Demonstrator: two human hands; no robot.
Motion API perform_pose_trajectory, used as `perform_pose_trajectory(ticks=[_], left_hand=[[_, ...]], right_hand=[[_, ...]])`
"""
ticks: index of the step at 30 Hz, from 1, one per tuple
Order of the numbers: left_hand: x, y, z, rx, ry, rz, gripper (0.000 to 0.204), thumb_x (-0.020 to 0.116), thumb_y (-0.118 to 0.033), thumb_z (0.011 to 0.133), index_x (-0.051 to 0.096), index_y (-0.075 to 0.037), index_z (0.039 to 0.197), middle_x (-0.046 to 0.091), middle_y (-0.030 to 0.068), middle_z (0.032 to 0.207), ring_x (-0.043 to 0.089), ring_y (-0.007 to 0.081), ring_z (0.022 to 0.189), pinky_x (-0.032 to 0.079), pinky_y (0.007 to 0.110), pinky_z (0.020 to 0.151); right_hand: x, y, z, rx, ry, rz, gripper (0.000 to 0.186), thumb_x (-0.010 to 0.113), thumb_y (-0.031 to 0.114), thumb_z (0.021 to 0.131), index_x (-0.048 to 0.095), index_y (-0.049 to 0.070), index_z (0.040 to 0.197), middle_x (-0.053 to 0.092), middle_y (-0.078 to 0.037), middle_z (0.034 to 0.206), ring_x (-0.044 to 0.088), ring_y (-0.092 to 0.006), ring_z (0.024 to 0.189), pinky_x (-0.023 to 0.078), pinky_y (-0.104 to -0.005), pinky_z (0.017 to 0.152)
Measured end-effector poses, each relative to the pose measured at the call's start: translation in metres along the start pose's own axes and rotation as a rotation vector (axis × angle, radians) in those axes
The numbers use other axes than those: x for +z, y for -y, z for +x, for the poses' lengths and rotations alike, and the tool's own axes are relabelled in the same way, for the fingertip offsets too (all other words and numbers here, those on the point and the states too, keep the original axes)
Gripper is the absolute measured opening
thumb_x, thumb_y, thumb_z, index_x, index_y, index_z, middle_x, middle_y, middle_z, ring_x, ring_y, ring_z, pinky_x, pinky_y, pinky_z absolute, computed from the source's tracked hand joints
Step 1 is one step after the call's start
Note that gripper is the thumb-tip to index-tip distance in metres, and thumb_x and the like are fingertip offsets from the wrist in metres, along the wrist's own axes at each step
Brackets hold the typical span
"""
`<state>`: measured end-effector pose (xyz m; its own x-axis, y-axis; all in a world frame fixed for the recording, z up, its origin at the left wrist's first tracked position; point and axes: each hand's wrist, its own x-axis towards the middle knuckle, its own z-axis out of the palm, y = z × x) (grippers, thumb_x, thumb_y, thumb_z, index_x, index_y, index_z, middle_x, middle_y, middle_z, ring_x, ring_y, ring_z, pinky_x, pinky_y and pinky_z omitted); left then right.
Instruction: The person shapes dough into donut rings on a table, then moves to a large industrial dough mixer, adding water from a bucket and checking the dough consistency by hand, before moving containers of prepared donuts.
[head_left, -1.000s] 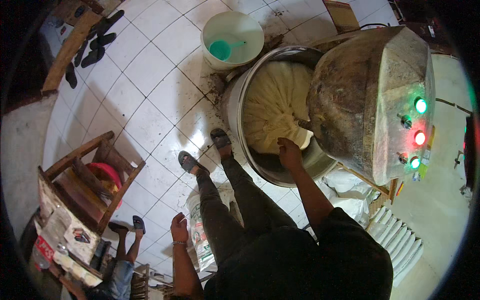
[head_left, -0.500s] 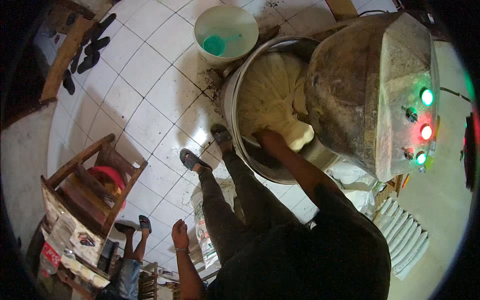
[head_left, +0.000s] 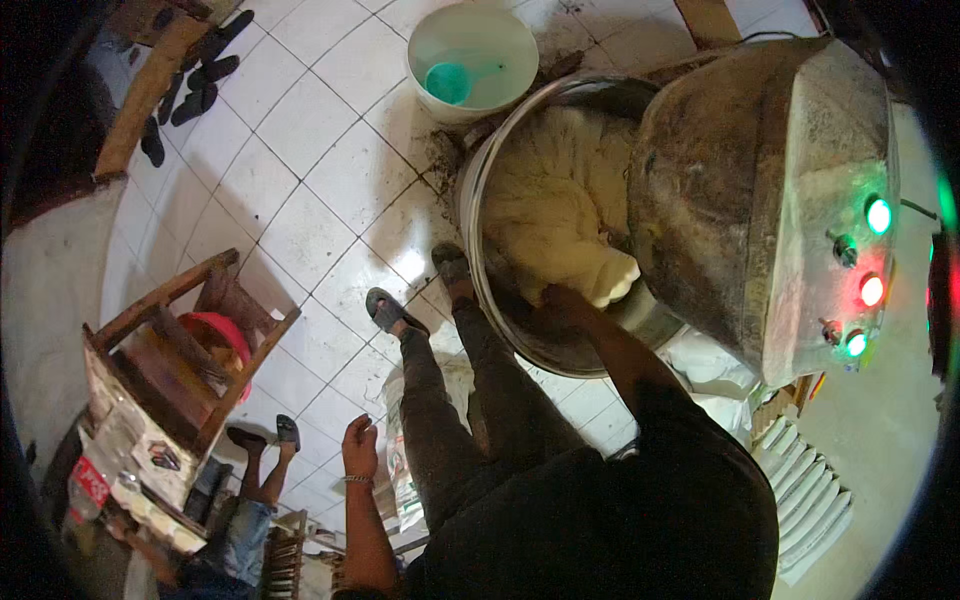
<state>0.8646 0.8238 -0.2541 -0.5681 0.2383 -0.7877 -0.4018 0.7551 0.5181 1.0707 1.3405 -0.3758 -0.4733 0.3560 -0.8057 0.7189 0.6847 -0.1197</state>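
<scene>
My right hand [head_left: 566,308] reaches into a large steel mixing bowl [head_left: 478,290], at the near edge of a big mass of pale dough [head_left: 555,220]. Its fingers are dark and partly hidden, so their grip does not show. Beside my left leg hangs my left hand [head_left: 360,450], well away from the bowl. The fingers of that hand are curled in, with a small pale speck at their tips that I cannot make out. Over the bowl's right side leans the mixer's worn metal housing [head_left: 710,190], with lit green and red lamps and knobs.
A white bucket [head_left: 500,100] holding a green scoop [head_left: 448,84] stands beyond the bowl. To the left are a wooden stand [head_left: 160,310] with a red basin and another person's legs [head_left: 268,485]. Stacked white sacks [head_left: 805,490] lie at right; slippers [head_left: 195,103] lie far left.
The whole view has shifted slightly, so the bowl and mixer sit farther right. My right hand stays at the dough's near edge; my left hand remains by my leg.
</scene>
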Motion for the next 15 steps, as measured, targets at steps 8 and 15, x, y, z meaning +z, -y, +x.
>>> perform_pose_trajectory(ticks=[8, 15], left_hand=[[0.007, -0.002, 0.008, -0.004, 0.007, 0.026, 0.033, 0.062, -0.015, 0.091, 0.058, 0.003, 0.119, 0.065, 0.0112, 0.110, 0.061, 0.0173, 0.099, 0.048, 0.030, 0.090], [0.006, 0.027, -0.007, -0.065, -0.027, -0.001, 0.035, 0.063, -0.015, 0.090, 0.058, 0.002, 0.120, 0.065, 0.0136, 0.111, 0.061, 0.0188, 0.103, 0.049, 0.032, 0.090]], right_hand=[[-0.061, 0.100, 0.061, -0.218, -0.156, 0.102, 0.028, 0.060, 0.021, 0.084, 0.067, 0.004, 0.104, 0.065, -0.023, 0.107, 0.064, -0.0339, 0.102, 0.050, -0.0446, 0.086], [-0.023, 0.113, 0.113, -0.064, -0.100, -0.142, 0.028, 0.062, 0.025, 0.083, 0.069, 0.005, 0.102, 0.067, -0.020, 0.105, 0.065, -0.0328, 0.099, 0.051, -0.0444, 0.084]])
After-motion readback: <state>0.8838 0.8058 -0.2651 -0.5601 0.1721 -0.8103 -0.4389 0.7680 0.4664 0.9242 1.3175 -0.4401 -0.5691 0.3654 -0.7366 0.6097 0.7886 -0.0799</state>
